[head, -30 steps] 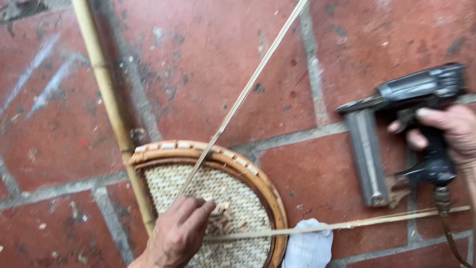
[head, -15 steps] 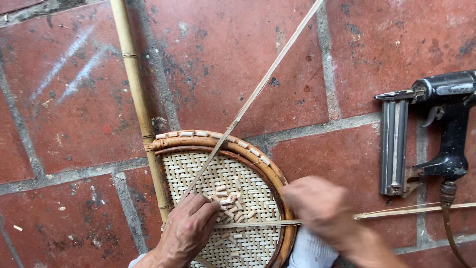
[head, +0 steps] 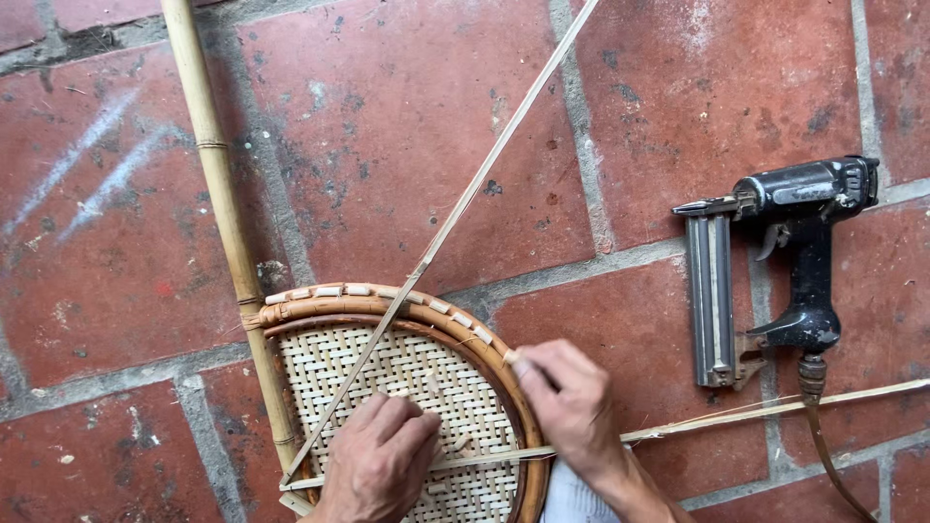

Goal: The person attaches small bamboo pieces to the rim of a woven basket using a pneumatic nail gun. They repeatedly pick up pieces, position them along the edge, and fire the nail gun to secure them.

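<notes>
- The left hand (head: 380, 465) lies knuckles-up on the cane webbing of the round rattan tray (head: 407, 387), fingers curled and pressing down; whether it pinches anything underneath cannot be told.
- The right hand (head: 572, 407) pinches a small pale piece at the tray's right rim (head: 511, 360), thumb and fingertips closed on it.
- The tray sits near, at the bottom centre of the red brick floor (head: 387, 145), its lower part cut off by the frame.
- Judged from this, the rim work goes best with the webbing held flat and the small piece seated square against the rim.
- A thin cane strip (head: 465, 203) runs diagonally from far right down across the webbing; a second strip (head: 756, 415) crosses under the right wrist. Both could snag a moving hand.
- A bamboo pole (head: 218, 184) touches the tray's left edge, closing that side.
- The black nail gun (head: 775, 271) lies well apart to the right, its hose (head: 823, 455) trailing near; open floor lies far, above the tray.
</notes>
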